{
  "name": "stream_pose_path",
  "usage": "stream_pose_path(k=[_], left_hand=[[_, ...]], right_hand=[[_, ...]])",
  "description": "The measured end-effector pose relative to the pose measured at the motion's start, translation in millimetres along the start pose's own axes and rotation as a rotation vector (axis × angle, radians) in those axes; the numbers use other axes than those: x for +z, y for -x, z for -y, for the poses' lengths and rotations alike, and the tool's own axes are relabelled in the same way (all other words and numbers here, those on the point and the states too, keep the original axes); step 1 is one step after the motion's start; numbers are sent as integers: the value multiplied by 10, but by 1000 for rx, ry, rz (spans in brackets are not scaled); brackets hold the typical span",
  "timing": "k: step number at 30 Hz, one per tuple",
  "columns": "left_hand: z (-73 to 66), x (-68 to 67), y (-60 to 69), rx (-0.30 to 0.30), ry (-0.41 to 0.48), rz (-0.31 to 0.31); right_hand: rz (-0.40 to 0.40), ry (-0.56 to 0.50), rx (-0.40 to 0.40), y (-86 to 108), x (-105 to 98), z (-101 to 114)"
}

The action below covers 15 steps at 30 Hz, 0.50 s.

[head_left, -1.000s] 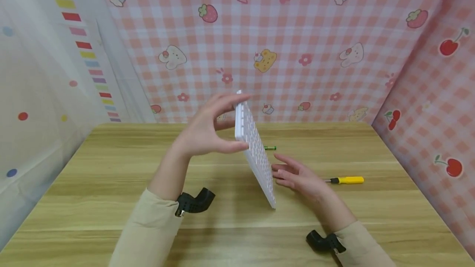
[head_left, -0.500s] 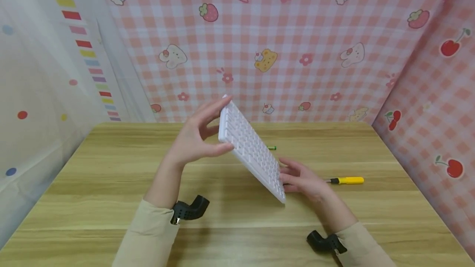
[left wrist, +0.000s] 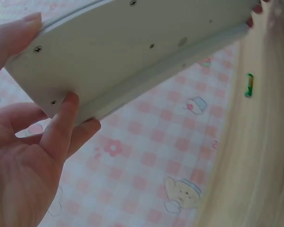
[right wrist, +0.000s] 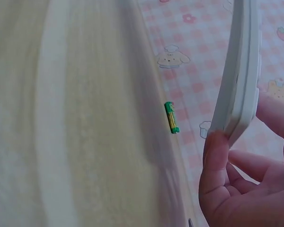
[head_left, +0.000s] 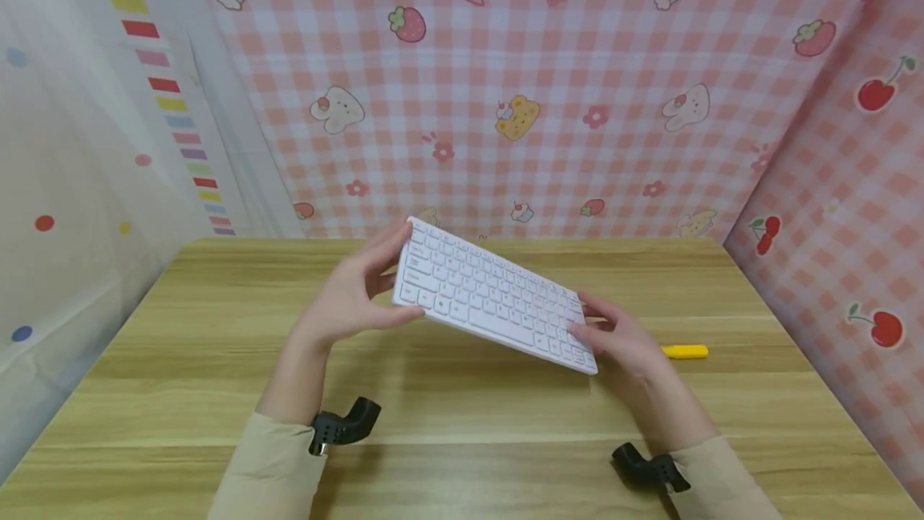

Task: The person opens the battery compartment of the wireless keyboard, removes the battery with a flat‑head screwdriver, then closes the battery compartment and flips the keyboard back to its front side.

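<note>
A white keyboard (head_left: 498, 295) is held above the table, its keys facing the head camera and its right end lower than its left. My left hand (head_left: 354, 291) grips the left end, thumb on the front edge and fingers behind. My right hand (head_left: 624, 339) holds the right end between thumb and fingers. In the left wrist view the keyboard's underside (left wrist: 113, 47) shows several small screws, with left fingertips (left wrist: 72, 98) against it. The right wrist view shows the keyboard (right wrist: 241, 71) edge-on above the right hand (right wrist: 246, 184).
On the wooden table (head_left: 462, 456), a screwdriver with a yellow handle (head_left: 686, 351) lies to the right, partly behind the right hand. A green and yellow battery (right wrist: 172, 117) lies near the table's far edge. Checked cloth (head_left: 462, 87) hangs behind the table.
The keyboard has swung from steep and nearly edge-on to flatter, keys facing the camera. My left hand moved left and down; my right hand has come to grip the right end.
</note>
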<state>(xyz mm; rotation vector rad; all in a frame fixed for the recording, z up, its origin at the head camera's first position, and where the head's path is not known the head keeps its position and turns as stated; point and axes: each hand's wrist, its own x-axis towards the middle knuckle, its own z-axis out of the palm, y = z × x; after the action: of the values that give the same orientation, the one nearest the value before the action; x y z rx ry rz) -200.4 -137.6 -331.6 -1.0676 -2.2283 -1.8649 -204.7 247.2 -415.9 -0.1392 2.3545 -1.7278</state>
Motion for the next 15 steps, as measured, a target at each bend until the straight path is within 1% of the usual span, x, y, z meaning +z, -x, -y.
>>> stream_pose_path(k=[4, 11, 15], left_hand=[[84, -11, 58, -44, -13, 10], [156, -14, 119, -61, -12, 29], [205, -25, 183, -109, -34, 51]], right_hand=[[-23, 27, -6, 9, -49, 10], [-57, 79, -22, 30, -78, 45], [-78, 105, -19, 41, -78, 62]])
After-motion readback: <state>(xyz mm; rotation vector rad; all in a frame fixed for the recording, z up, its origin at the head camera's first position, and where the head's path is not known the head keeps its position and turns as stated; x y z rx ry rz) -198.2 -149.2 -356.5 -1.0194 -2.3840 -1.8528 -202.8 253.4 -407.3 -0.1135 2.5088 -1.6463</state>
